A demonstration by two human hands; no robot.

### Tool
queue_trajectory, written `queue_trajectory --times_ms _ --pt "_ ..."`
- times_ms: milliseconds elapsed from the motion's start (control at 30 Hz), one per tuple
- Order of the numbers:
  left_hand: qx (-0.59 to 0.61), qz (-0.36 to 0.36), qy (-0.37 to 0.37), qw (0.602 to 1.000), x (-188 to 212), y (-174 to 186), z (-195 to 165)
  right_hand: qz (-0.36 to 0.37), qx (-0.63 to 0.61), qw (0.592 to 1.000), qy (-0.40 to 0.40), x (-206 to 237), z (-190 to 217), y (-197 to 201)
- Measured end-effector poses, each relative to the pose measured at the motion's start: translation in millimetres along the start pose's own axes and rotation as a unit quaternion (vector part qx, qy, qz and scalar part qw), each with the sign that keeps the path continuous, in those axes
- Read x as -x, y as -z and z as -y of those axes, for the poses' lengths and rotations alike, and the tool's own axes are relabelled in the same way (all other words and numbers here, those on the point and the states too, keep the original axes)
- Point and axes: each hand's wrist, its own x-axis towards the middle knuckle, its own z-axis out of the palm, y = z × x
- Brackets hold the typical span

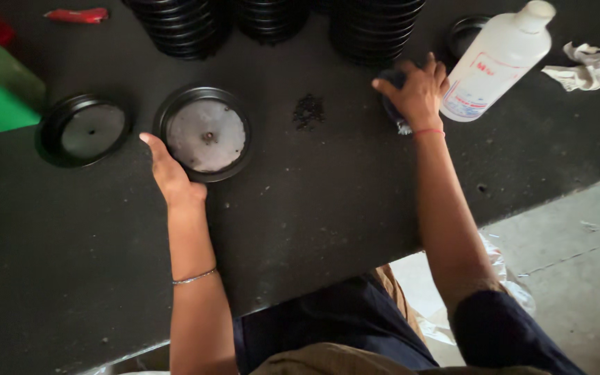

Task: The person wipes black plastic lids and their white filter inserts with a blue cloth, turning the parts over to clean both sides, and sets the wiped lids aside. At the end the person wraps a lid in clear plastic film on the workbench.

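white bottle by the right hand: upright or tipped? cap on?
Upright. The white bottle stands on its base on the black table, cap on top, beside the right hand.

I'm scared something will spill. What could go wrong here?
The white bottle stands right beside the right hand; a bump might tip it over. The pile of small dark bits lies loose between the hands and could scatter. The left hand touches only the edge of the round black disc, so it may slide.

Black table, discs, bottle
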Motion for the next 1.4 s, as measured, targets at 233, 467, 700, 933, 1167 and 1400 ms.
queue_trajectory --times_ms 233,467,700,933,1167,1400 --pt "-0.006 -0.025 0.008 1.000 3 5 -6 0.111 0.058 0.992 -0.031 21 11 8" --pt "0.002 -0.012 0.004 1.000 1 10 -5 0.074 0.089 0.993 0.001 28 20 5" --pt "-0.015 -0.009 -0.027 0.999 -6 16 0 -0.036 0.129 0.985 0.106 32 1 14" --pt "-0.054 -0.076 0.032 0.995 5 14 -5 -0.251 0.260 0.905 0.223 -34 -55 152" --pt "-0.025 -0.047 0.002 0.999 5 14 -4 -0.204 0.210 0.933 0.210 -65 -90 218" --pt "-0.069 -0.095 0.030 0.993 5 17 -3 -0.140 0.022 0.955 0.259 -54 -98 192"
